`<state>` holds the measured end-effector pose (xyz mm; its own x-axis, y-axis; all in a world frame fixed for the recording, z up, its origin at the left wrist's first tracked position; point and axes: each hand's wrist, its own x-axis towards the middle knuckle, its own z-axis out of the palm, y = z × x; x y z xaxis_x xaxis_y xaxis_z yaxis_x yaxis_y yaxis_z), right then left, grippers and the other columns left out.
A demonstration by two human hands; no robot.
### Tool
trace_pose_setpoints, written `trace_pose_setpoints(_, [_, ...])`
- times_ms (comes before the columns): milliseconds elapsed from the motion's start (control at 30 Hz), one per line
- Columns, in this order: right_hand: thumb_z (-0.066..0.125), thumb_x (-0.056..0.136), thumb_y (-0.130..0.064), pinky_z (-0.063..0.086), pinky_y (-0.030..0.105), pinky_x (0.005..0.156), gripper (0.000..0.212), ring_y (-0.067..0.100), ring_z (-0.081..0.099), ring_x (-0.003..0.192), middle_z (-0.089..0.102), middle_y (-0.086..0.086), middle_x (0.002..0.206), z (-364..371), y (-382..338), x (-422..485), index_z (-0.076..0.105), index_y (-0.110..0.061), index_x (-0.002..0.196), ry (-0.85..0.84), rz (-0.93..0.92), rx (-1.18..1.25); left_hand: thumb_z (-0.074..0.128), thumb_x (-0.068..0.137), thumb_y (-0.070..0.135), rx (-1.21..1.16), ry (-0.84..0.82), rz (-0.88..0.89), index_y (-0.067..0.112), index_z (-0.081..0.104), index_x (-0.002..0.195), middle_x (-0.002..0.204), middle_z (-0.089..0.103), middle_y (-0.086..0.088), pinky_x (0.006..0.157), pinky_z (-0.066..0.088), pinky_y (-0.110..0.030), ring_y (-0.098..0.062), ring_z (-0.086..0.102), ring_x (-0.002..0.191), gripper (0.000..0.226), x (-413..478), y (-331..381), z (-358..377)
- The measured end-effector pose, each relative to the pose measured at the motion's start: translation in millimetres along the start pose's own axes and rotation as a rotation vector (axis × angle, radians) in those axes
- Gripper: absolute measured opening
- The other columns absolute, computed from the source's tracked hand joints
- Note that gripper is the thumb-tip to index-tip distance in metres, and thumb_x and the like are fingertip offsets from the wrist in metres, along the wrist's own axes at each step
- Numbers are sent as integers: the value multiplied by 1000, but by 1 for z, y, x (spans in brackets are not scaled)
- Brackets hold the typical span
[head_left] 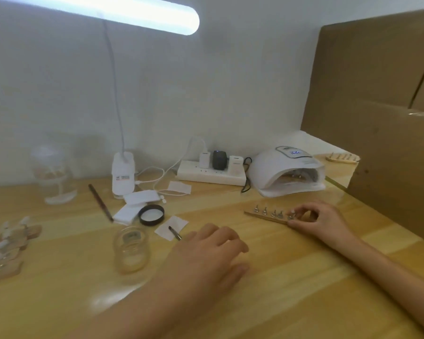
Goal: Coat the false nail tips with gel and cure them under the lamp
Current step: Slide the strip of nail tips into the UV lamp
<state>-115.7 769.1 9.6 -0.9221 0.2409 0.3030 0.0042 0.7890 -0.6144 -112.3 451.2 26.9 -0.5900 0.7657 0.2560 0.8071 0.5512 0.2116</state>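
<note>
The right hand (313, 220) pinches the end of a wooden strip (262, 215) near the right edge of the worktop (291, 277). Five small greyish nail tips (273, 212) stand along it. The left hand (206, 250) rests loosely curled, seemingly empty.

Your right hand (321, 221), just in front of the curing lamp (287, 172), closes over the right end of the wooden strip (260, 216), so that end is hidden from you. The nail tips (264, 211) on it are too small to tell whether they are coated. The lamp's display is a blur, and only an edge of something wooden shows inside its mouth. Your left hand (206, 250), in front and left of the lamp, hides all but the tip of a small brush (174, 233); the grip cannot be made out. Far left of the lamp, the stacked strips (8, 243) are smeared and cut by the view's edge. The glass jar (131, 250), nearer the lamp, is blurred, its contents unclear.
</note>
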Motion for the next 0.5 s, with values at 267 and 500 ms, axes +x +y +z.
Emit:
trace_pose_setpoints(267, [89, 69, -25, 40, 13, 65, 28, -7, 60, 75, 72, -11, 87, -3, 21, 44, 72, -39, 86, -115, 28, 34, 31, 101, 55, 220, -148, -162, 22, 36, 144, 148, 37, -1, 109, 33, -40, -23, 35, 135, 54, 90, -7, 40])
trace_pose_setpoints(500, [62, 96, -23, 46, 33, 72, 31, 22, 63, 90, 70, 6, 99, -33, 70, 83, 63, -18, 127, 50, 239, -186, 25, 101, 56, 273, -88, -124, 21, 36, 144, 147, 39, -1, 102, 39, -36, -21, 42, 131, 56, 89, -10, 48])
